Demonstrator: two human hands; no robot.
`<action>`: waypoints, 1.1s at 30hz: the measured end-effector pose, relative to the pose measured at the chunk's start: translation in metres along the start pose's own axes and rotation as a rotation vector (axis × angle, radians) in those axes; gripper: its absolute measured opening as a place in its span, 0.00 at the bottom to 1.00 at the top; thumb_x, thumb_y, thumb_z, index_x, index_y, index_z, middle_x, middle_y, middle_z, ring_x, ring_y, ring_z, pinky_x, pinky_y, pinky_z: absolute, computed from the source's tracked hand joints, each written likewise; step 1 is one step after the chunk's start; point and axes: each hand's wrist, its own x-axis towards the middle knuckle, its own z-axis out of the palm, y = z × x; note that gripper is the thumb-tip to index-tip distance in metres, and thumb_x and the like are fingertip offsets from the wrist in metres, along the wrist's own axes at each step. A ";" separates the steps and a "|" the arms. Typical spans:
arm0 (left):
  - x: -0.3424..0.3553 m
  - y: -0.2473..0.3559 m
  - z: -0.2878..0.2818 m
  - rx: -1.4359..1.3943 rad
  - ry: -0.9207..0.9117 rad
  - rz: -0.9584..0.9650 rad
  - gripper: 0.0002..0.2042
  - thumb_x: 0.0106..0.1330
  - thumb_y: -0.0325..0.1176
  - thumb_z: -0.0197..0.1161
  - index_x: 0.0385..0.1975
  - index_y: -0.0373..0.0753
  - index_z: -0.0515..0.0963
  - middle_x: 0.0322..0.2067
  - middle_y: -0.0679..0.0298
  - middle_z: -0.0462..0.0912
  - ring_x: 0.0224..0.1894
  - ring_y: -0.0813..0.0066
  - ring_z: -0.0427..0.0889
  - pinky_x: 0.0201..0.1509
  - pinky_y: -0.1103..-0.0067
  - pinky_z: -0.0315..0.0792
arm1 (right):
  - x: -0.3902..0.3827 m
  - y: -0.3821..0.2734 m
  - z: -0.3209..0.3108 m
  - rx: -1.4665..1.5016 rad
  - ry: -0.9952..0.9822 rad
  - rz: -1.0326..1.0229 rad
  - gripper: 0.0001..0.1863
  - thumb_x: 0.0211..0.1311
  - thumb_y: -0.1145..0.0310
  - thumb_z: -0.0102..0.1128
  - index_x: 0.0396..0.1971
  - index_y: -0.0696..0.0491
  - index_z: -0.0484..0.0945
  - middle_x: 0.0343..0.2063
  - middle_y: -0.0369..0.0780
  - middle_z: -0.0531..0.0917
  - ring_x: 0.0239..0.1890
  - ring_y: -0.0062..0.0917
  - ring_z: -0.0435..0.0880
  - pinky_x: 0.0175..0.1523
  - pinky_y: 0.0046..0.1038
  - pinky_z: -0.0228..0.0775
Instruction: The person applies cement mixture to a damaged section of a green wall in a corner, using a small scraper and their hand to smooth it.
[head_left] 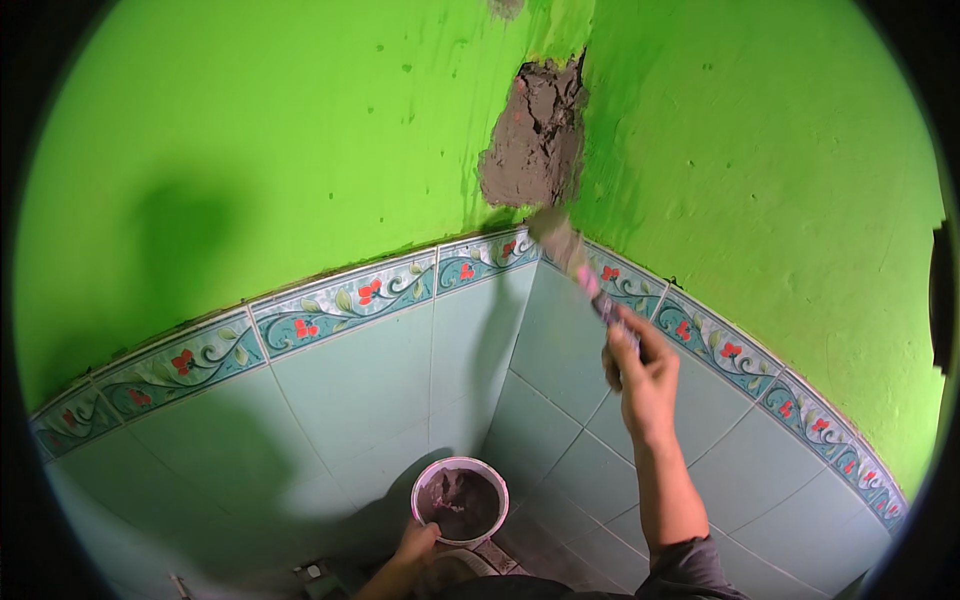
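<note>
Scraper [570,255], a single one in the head view, is up at the corner where two green walls meet, in front of the patterned tile border [350,295] and just below a large grey mortar patch [535,145]; its blade points up and to the left, and its long axis slants from the handle at lower right to the blade at upper left; whether the blade touches the wall I cannot tell; the tool is blurred, so any marking on its handle is unreadable. Right hand [645,380] grasps the handle, fingers curled round it, with one dark sleeve [690,570] at the elbow end of the forearm.

Left hand [418,540], lower in the same view, grips the rim of one round, pale bucket [460,462], its thumb over the lower left edge; grey mortar [455,508] lies inside, its surface uneven; a second, smaller grey patch [506,8] shows at the upper edge, cut off there; pale green tiles [350,390] cover both walls under the border of red flowers and curling stems.
</note>
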 end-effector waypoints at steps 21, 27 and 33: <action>-0.029 0.012 0.009 -0.120 0.061 -0.052 0.33 0.52 0.17 0.49 0.64 0.31 0.62 0.54 0.47 0.75 0.53 0.49 0.79 0.57 0.58 0.78 | 0.182 -0.018 0.121 -0.724 0.453 -0.747 0.29 0.56 0.84 0.49 0.61 0.64 0.64 0.51 0.59 0.65 0.48 0.56 0.75 0.50 0.44 0.73; 0.032 -0.065 -0.044 -0.046 -0.035 -0.265 0.23 0.70 0.27 0.44 0.66 0.33 0.60 0.59 0.46 0.72 0.54 0.49 0.80 0.55 0.59 0.81 | 0.181 -0.002 0.143 -0.702 0.438 -0.744 0.33 0.57 0.84 0.46 0.67 0.66 0.58 0.51 0.60 0.63 0.51 0.56 0.70 0.56 0.42 0.69; 0.011 -0.050 -0.038 -0.061 -0.060 -0.146 0.21 0.72 0.27 0.42 0.64 0.33 0.64 0.53 0.47 0.78 0.51 0.55 0.83 0.54 0.61 0.81 | 0.175 -0.003 0.154 -0.531 0.336 -0.624 0.27 0.69 0.75 0.47 0.66 0.61 0.59 0.46 0.60 0.67 0.45 0.55 0.73 0.52 0.45 0.70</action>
